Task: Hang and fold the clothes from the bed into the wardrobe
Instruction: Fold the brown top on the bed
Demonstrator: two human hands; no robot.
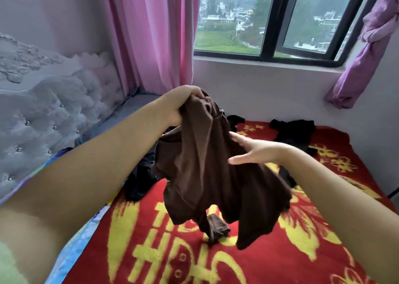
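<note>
Left hand (183, 102) grip clamped on bunched top of brown garment (207, 165), dangling over red blanket (302, 251). Right hand (254, 152) fingers straight, apart, touching fabric.

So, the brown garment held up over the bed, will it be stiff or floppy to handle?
Probably floppy: the brown garment hangs in loose folds from the left hand, which grips it bunched at the top. It seems light, as one hand holds it up. The open right hand touches its side, so it likely swings easily.
</note>
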